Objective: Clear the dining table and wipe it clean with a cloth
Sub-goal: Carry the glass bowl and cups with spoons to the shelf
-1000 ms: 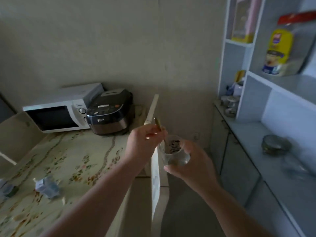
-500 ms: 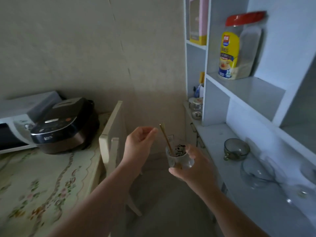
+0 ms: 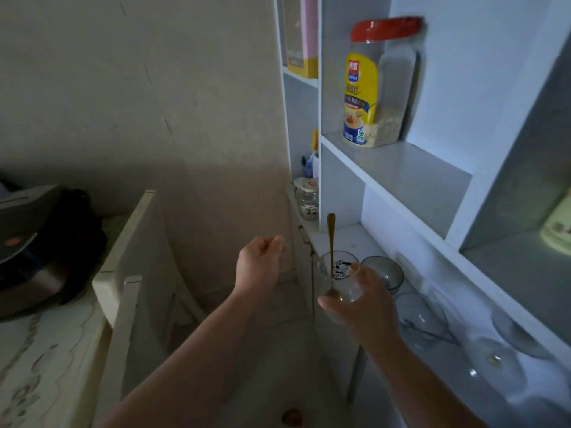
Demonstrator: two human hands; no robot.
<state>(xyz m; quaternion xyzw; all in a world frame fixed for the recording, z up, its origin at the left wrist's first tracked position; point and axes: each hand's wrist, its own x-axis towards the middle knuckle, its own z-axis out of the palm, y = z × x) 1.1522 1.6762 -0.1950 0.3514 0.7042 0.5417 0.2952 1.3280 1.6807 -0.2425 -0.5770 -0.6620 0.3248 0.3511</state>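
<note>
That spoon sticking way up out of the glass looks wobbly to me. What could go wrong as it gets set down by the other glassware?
The long spoon stands loose in the glass cup, held only by the right hand; a tilt could tip it out. The left hand is empty and apart, giving no support. The counter already holds glass bowls, so setting the cup down could knock them.

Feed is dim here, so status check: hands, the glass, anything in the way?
Right hand holding glass cup, spoon standing inside. Left hand empty, loosely curled. Cup above counter edge; glass bowls beside.
</note>
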